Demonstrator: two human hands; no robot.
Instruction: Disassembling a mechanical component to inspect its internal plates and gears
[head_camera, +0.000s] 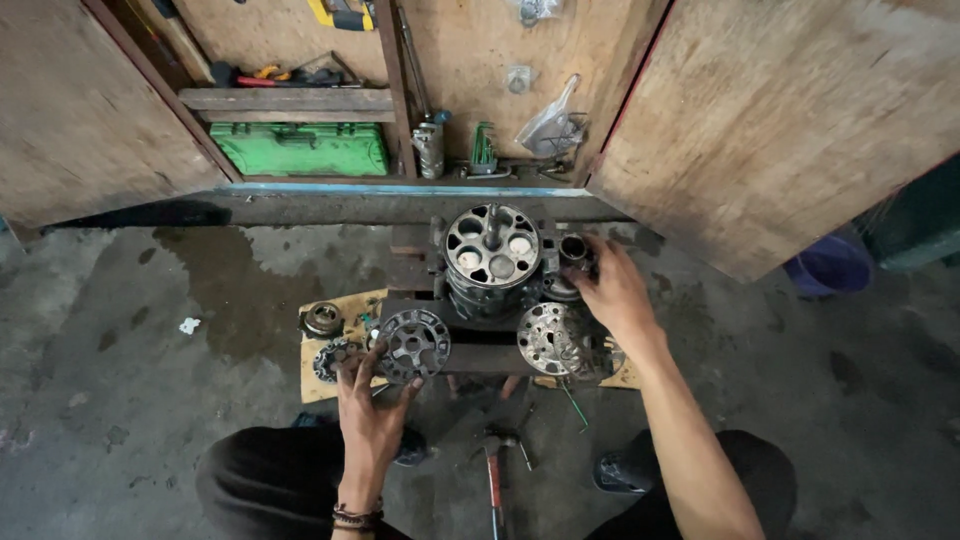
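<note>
A round metal cylinder block (491, 252) with several bores and a centre shaft stands upright on a dark block. My left hand (368, 412) has its fingers spread on a spoked metal disc (413, 343) leaning at the block's front left. My right hand (614, 290) reaches to the right side of the cylinder block, fingertips touching a small dark round part (574, 247) there; whether it grips it is unclear. A perforated round plate (553, 339) lies just below that hand.
A piece of cardboard (318, 385) holds a small round bearing-like part (322, 318) and a gear-like disc (333, 357). A hammer (493, 468) lies between my knees. An open wooden cabinet holds a green case (300, 148) and tools. A blue bucket (828, 265) stands at right.
</note>
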